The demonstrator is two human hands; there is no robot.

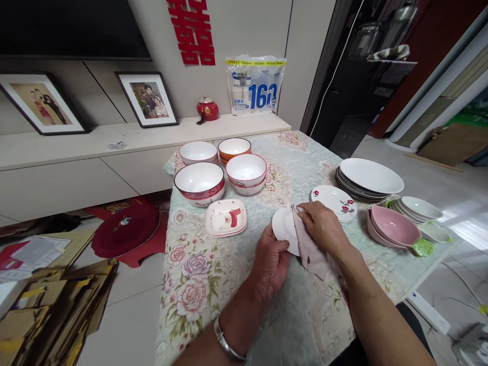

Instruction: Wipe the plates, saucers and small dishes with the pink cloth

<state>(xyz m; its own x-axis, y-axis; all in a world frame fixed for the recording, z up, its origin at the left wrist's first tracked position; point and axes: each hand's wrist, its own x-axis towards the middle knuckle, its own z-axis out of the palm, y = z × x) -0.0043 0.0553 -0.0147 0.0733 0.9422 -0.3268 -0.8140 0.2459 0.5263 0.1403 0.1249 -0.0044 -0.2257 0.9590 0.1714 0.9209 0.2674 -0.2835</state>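
Note:
My left hand (271,259) grips the near left rim of a small white plate (284,229), its thumb lying over the edge. Against the plate's right side, my right hand (324,226) presses a greyish-pink cloth (310,249), which hangs down toward the tablecloth. The cloth covers part of the plate. Just beyond my right hand lies a white plate with red flowers (331,199). Left of my hands sits a rectangular dish with a red-scarfed bear picture (227,217), stacked on another.
Stacked bowls (200,178) stand at the table's far left. Large plates (371,175), pink bowls (396,226) and small white bowls (421,207) occupy the right. A floral tablecloth (194,300) covers the table. A red stool (125,229) and flattened cardboard (57,310) are at left.

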